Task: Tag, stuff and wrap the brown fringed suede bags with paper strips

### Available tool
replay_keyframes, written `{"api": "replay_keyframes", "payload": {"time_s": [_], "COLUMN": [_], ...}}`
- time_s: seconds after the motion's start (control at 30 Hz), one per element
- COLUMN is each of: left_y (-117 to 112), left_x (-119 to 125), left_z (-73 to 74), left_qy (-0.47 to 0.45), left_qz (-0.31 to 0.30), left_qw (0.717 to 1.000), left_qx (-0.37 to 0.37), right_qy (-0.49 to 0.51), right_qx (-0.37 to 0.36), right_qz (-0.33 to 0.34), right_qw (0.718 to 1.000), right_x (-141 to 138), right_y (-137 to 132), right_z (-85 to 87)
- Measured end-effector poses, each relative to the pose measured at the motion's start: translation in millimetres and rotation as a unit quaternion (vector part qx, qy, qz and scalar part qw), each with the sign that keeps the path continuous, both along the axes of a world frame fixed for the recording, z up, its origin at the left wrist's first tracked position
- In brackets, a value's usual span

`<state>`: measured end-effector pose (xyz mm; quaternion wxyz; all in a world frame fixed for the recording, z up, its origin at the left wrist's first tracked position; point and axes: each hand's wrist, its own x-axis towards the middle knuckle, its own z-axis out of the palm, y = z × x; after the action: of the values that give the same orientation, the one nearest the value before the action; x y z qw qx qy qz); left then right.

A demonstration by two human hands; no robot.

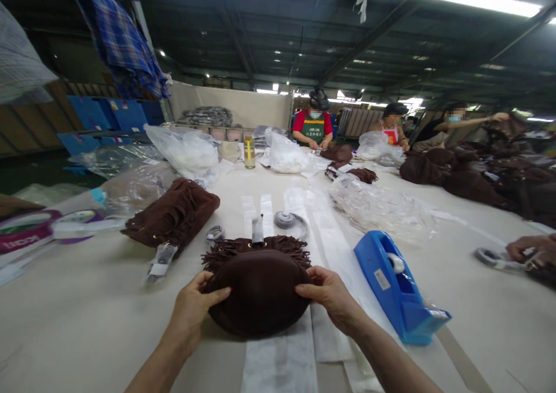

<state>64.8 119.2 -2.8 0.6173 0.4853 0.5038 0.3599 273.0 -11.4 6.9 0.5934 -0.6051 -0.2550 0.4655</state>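
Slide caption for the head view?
Both hands, left and right, grip a brown fringed suede bag beside a blue tape dispenser.

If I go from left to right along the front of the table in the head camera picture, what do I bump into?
Purple tape roll → fringed bag → left hand → brown bag held in both hands → right hand → blue tape dispenser → a co-worker's hand.

Dark brown fringed bag [259, 283]; blue tape dispenser [397, 288]; blue plaid cloth [124, 42]

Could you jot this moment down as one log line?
left hand: grips brown fringed bag | right hand: grips bag's other side | bag: on table | blue tape dispenser: right
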Motion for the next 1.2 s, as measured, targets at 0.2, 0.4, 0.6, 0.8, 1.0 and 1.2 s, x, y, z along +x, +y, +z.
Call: {"api": "replay_keyframes", "payload": {"time_s": [0.2, 0.4, 0.6, 0.8, 1.0, 1.2], "left_y": [1, 4, 5, 8, 9, 3], "left_x": [-2, -11, -22, -23, -29, -33], "left_z": [-2.2, -35.8, -41.7, -47.1, -37.0, -40.8], "left_qy": [-0.035, 0.101, 0.167, 0.174, 0.191, 0.100], "left_qz": [-0.012, -0.035, -0.070, -0.121, -0.096, -0.077], "left_qw": [0.999, 0.989, 0.930, 0.931, 0.943, 0.960], "left_qx": [-0.007, 0.101, 0.320, 0.298, 0.253, 0.249], "right_qy": [-0.099, -0.253, -0.381, -0.461, -0.479, -0.447], "right_qx": [-0.021, -0.029, -0.022, -0.013, -0.012, -0.005], "right_qz": [-0.062, -0.109, -0.080, -0.046, -0.009, -0.051], "right_qw": [0.993, 0.961, 0.921, 0.886, 0.878, 0.893], "right_x": [0, -6, -7, -10, -1, -2], "right_y": [1, 4, -2, -6, -7, -7], "right_z": [-9.1, -43.3, -50.4, -54.9, -58.0, -58.7]}}
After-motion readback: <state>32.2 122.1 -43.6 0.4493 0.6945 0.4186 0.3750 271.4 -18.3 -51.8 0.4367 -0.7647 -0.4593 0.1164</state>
